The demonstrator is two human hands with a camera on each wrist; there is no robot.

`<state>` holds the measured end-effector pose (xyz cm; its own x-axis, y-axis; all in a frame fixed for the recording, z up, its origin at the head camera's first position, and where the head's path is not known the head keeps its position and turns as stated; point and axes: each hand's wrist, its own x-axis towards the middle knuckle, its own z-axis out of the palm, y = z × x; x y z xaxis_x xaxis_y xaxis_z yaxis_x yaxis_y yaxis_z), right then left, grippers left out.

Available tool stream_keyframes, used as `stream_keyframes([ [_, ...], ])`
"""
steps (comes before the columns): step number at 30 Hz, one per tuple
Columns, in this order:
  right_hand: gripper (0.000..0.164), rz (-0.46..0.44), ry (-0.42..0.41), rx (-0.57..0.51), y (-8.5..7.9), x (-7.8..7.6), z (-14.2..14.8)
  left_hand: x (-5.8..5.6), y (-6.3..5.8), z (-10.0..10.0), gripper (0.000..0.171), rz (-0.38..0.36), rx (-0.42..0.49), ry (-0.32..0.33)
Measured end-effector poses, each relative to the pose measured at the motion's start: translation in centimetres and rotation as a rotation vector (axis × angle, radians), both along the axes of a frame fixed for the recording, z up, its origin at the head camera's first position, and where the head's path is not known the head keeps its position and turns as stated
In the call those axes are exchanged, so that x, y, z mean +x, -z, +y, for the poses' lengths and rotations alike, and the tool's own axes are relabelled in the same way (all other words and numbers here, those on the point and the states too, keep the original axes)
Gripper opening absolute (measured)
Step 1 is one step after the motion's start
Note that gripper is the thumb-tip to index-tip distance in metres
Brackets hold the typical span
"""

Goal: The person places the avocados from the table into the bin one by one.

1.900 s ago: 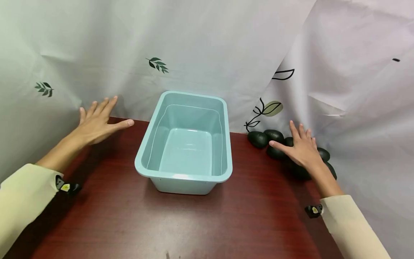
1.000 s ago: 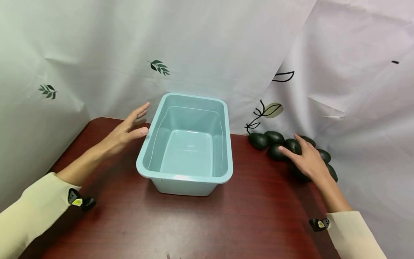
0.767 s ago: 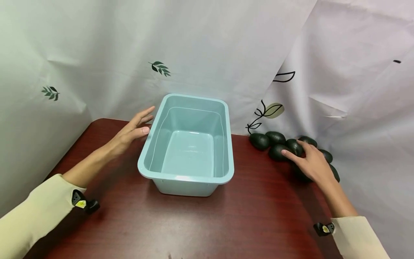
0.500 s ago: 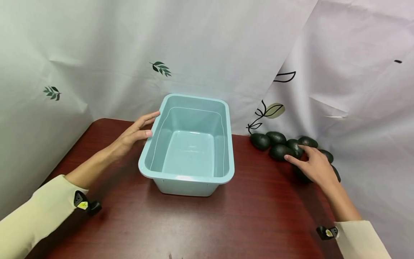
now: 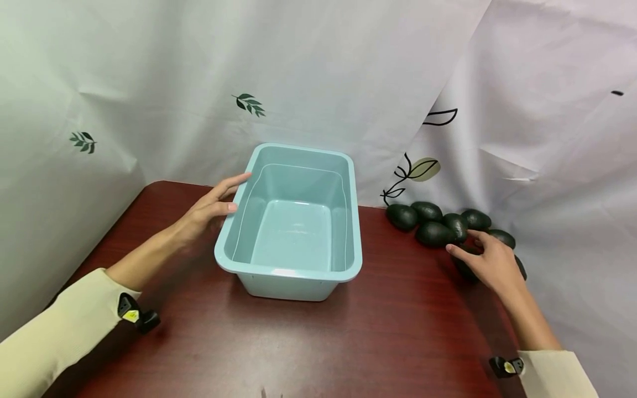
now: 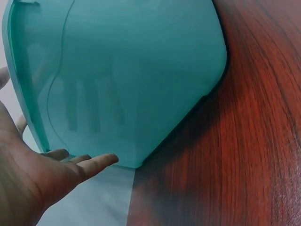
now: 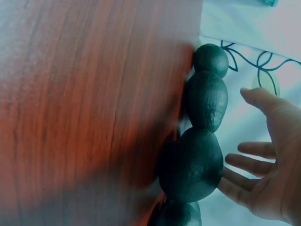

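A pale blue plastic basin (image 5: 288,273) stands on the table with nothing inside it. At its left rim is my left hand (image 5: 206,211), fingertips and thumb right at the edge; the left wrist view shows the fingers (image 6: 96,165) fairly straight along the outer wall. Several dark green avocados (image 5: 434,234) lie in a cluster at the right back. My right hand (image 5: 492,262) hovers close over the nearer ones, thumb and fingers spread, and hides part of them. In the right wrist view its fingers reach beside a large avocado (image 7: 192,165), with nothing gripped.
The reddish-brown wooden table (image 5: 293,348) extends in front of the basin. A white cloth (image 5: 318,66) with printed leaves hangs behind it and along both sides, close to the avocados. Each cream sleeve carries a small black wrist camera (image 5: 506,366).
My left hand has moved right and down from near the back cloth to the basin's rim. My right hand has lowered toward the nearer avocados, its fingers drawing in slightly.
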<state>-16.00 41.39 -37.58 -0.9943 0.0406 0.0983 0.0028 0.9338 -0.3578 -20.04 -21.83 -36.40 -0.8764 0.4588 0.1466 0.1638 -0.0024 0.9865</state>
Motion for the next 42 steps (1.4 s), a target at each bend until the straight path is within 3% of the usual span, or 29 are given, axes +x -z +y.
stream_keyframes([
  [9,0.094,-0.024,0.062,-0.006,0.1,0.2,0.9,-0.1,0.3,0.4,0.076,-0.026,0.015,0.007],
  [18,0.100,-0.152,0.079,0.030,-0.6,0.1,1.5,0.1,0.7,0.9,0.079,-0.103,0.101,0.025],
  [27,0.106,-0.295,0.065,0.042,-1.0,-0.1,2.5,-0.2,1.4,1.1,0.078,-0.076,0.082,0.017],
  [42,0.094,-0.306,0.106,-0.003,-1.0,-0.1,2.8,-0.5,1.9,1.2,0.072,-0.069,0.096,0.002],
])
